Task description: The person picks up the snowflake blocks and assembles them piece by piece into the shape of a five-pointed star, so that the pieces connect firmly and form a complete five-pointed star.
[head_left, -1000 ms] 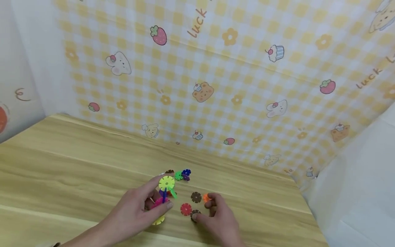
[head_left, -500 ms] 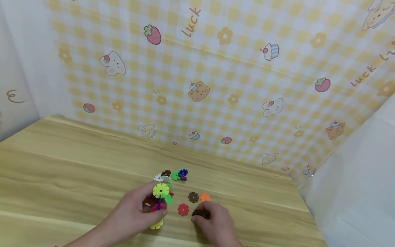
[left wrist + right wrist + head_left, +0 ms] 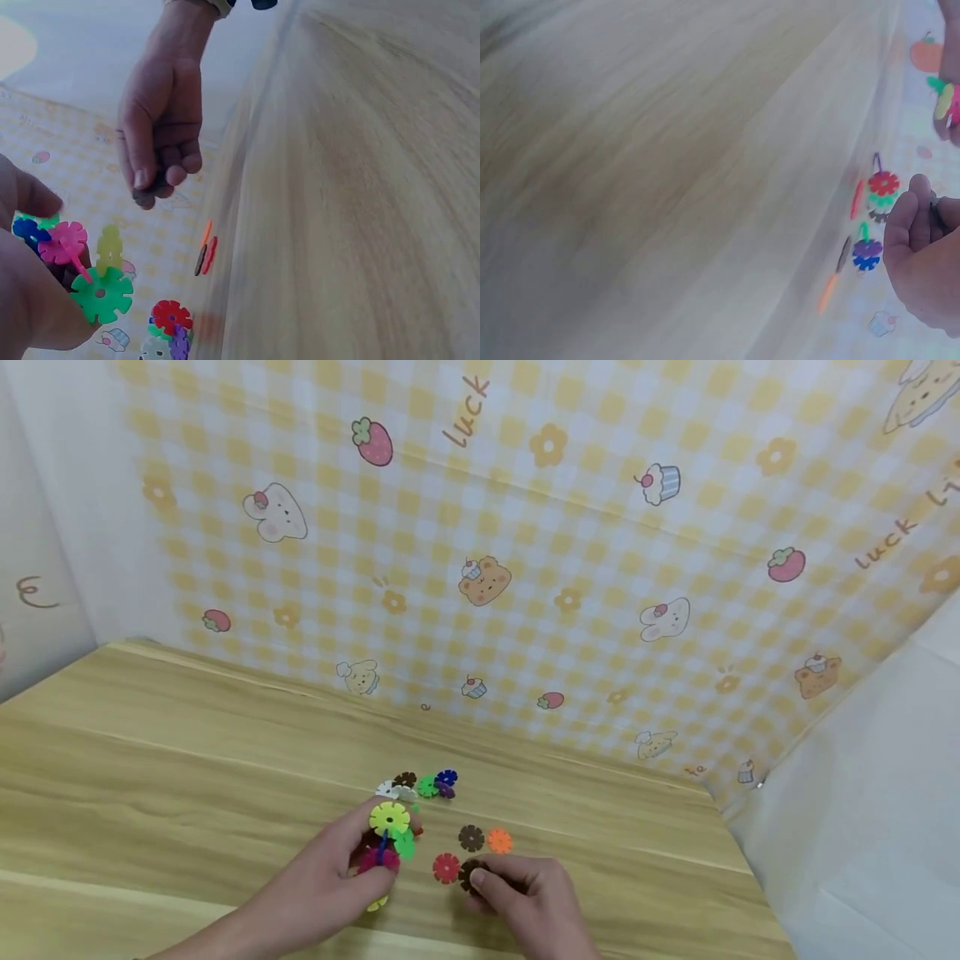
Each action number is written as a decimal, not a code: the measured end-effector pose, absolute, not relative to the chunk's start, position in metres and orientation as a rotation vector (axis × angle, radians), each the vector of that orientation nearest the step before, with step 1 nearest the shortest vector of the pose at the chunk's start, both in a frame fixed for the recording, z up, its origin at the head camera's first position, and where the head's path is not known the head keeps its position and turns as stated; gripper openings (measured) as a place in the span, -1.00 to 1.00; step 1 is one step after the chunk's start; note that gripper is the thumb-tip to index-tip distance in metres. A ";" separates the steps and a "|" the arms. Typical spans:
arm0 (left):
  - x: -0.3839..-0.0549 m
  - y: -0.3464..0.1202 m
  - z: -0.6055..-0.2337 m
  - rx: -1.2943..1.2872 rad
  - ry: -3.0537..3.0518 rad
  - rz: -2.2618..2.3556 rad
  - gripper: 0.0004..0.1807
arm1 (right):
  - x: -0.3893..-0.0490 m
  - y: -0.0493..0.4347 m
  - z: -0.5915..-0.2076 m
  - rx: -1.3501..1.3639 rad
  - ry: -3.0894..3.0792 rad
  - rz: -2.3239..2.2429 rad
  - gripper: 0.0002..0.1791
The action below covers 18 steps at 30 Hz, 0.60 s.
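Note:
My left hand (image 3: 333, 864) grips a cluster of joined, notched plastic discs. A yellow disc (image 3: 389, 819) tops the cluster, with a green disc (image 3: 404, 843) and a magenta disc (image 3: 378, 861) below it; the left wrist view also shows a pink disc (image 3: 63, 243) among them. Between thumb and fingers, my right hand (image 3: 528, 893) pinches a dark brown disc (image 3: 470, 875), partly covered by the thumb. Close to it on the table lie a red disc (image 3: 446, 868), another brown disc (image 3: 471, 838) and an orange disc (image 3: 499, 841).
Farther back on the wood-grain table (image 3: 187, 760) sit joined discs, among them a white disc (image 3: 387, 790), a green disc (image 3: 428, 787) and a blue disc (image 3: 447, 777). A checked cloth (image 3: 420, 527) with cartoon prints hangs behind the table.
My right hand has drawn back from beside the orange disc and lifted the dark brown disc from the table. The cluster in my left hand has tilted and shifted slightly.

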State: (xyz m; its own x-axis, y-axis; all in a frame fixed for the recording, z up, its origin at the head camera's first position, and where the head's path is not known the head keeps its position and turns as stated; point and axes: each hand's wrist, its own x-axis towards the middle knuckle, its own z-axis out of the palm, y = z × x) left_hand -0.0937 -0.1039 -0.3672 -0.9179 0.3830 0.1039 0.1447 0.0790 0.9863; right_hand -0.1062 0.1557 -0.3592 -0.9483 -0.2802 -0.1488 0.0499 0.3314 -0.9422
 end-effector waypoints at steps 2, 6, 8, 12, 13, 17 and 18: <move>-0.093 -0.104 -0.367 0.602 2.179 1.931 -0.52 | -0.104 0.153 -0.355 -0.210 2.263 -1.681 -0.77; -0.093 -0.104 -0.367 0.751 2.219 1.925 -0.63 | -0.102 0.149 -0.350 -0.209 2.192 -1.741 -0.76; -0.093 -0.104 -0.366 0.790 2.216 1.915 -0.69 | -0.100 0.147 -0.349 -0.202 2.160 -1.788 -0.75; -0.093 -0.103 -0.362 0.771 2.185 1.888 -0.73 | -0.095 0.144 -0.348 -0.236 2.151 -1.851 -0.74; -0.093 -0.103 -0.361 0.751 2.185 1.883 -0.71 | -0.093 0.143 -0.347 -0.248 2.154 -1.866 -0.74; -0.094 -0.102 -0.362 0.694 2.174 1.914 -0.66 | -0.087 0.143 -0.343 -0.272 2.192 -1.882 -0.72; -0.095 -0.102 -0.363 0.689 2.175 1.925 -0.65 | -0.087 0.142 -0.343 -0.274 2.198 -1.885 -0.72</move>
State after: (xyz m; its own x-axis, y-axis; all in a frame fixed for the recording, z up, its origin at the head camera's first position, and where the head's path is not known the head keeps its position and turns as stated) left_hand -0.0946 -0.1016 -0.3635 -0.8818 0.4350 0.1819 0.2335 0.0676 0.9700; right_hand -0.0867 0.1421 -0.3426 -0.9554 -0.2905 -0.0541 0.0091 0.1539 -0.9880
